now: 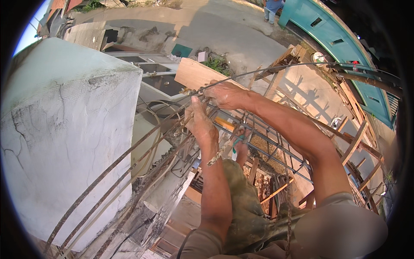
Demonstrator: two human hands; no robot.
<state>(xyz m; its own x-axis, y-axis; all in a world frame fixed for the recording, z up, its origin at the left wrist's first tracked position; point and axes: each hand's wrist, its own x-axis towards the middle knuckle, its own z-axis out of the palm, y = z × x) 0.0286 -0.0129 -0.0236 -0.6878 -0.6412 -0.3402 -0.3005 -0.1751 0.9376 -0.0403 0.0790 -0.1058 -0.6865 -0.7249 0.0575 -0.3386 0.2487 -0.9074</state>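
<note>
Several long rusty steel reinforcing bars (108, 171) curve up from the lower left and meet at my hands. My left hand (202, 123) is closed around the bars, thumb pointing up. Just beyond it, my right hand (226, 96) grips the same bundle from above, its fingers curled and partly hidden. A dark thin bar (276, 67) arcs from there to the right. Below my hands hangs a short rough, twisted length (220, 153), whose material I cannot make out. A tied rebar cage (271, 146) extends under my right forearm.
A cracked white masonry block (73, 121) fills the left side. Behind my hands lies a wooden plank (202, 73). Timber props (355, 142) stand at the right, near a teal wall (327, 34). My sandalled foot (239, 140) is below; another person (272, 9) stands far off.
</note>
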